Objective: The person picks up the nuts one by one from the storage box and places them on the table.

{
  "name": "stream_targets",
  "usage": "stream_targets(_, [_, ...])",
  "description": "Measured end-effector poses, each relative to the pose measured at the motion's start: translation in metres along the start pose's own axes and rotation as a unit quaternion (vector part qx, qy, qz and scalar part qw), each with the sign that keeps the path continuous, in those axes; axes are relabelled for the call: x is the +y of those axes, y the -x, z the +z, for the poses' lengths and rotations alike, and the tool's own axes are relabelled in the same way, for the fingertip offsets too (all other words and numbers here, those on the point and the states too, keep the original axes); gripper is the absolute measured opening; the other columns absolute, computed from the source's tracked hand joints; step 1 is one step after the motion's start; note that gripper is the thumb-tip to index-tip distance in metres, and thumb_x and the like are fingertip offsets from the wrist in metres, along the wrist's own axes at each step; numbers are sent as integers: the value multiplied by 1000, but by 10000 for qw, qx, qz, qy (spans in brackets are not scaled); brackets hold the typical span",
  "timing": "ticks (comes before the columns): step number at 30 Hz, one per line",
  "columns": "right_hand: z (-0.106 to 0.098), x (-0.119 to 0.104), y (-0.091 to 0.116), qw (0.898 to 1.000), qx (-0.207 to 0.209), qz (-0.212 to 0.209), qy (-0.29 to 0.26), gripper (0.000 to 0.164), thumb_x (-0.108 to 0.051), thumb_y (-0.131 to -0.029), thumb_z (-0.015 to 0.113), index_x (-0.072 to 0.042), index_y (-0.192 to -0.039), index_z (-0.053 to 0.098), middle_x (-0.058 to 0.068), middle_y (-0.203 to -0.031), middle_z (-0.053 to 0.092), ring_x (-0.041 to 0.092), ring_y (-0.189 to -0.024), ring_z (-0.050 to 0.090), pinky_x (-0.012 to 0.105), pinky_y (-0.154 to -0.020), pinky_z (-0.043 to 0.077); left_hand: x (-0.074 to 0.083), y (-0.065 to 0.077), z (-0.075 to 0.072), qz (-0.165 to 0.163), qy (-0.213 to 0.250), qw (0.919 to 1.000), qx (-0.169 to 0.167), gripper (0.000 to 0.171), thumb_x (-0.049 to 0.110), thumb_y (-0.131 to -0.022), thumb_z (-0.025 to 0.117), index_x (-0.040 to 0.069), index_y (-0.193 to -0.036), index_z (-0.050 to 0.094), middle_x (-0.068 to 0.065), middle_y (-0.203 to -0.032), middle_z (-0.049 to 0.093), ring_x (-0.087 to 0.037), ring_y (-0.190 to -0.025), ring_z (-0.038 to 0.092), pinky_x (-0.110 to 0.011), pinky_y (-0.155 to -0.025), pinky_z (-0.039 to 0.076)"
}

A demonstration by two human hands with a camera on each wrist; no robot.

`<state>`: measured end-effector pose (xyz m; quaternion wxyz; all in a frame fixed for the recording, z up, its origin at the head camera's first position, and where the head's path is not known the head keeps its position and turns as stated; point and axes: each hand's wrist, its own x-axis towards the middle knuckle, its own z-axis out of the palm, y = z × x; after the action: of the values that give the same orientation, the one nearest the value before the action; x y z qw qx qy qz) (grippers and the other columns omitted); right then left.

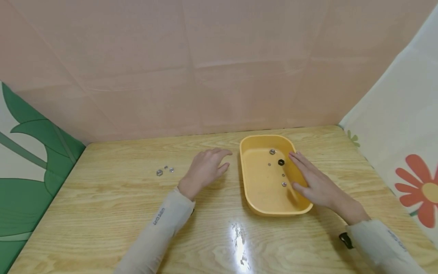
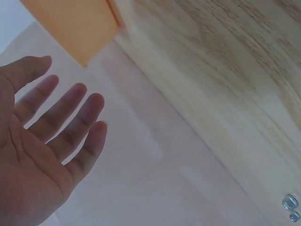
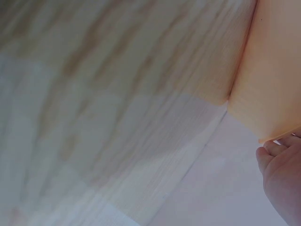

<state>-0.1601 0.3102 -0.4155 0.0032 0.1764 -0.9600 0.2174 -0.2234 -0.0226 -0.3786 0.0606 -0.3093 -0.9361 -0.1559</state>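
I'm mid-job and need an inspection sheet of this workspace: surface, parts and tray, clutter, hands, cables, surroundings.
Surface: wood-grain table, glare patch near the front edge.
Tray: yellow tray, upright, right of centre; inside, a black nut and four other small pieces.
Loose parts: three small metal pieces on the table, left of the left hand.
Clutter: nothing seen.
Left hand: between loose pieces and tray, holding nothing.
Right hand: fingers at the tray's right rim, no piece visible in it.
Cables: nothing seen.
Surroundings: pinkish backdrop behind, leaf print left, flower print right.
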Motion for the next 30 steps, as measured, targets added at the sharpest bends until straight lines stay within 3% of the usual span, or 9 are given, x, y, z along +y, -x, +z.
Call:
stream_targets(15, [0, 0, 0, 10000, 53, -54, -7, 79, -15, -91, 61, 0, -157, 19, 22, -164, 15, 43, -152, 12, 60, -120, 16, 9, -6, -2, 73, -59, 9999, -84, 38, 25, -97, 63, 17, -134, 61, -5, -131, 66, -26, -113, 67, -42, -94, 55])
stream_targets(23, [0, 0, 0, 10000, 71, -64, -1, 79, -15, -92, 61, 0, -157, 18, 22, -164, 15, 44, -151, 12, 56, -123, 13, 12, -9, -3, 163, -85, 9998, -1, 37, 25, -97, 63, 17, -133, 62, -6, -124, 70, -25, -105, 69, -40, -85, 57])
stream_targets(30, [1, 1, -1, 9999, 89, -91, -4, 79, -15, -92, 61, 0, -157, 19, 22, -164, 15, 44, -151, 13, 56, -123, 14, 18, -12, -3, 284, -88, 9996, -7, 37, 26, -97, 62, 16, -132, 62, -5, -125, 70, -23, -110, 68, -39, -89, 57])
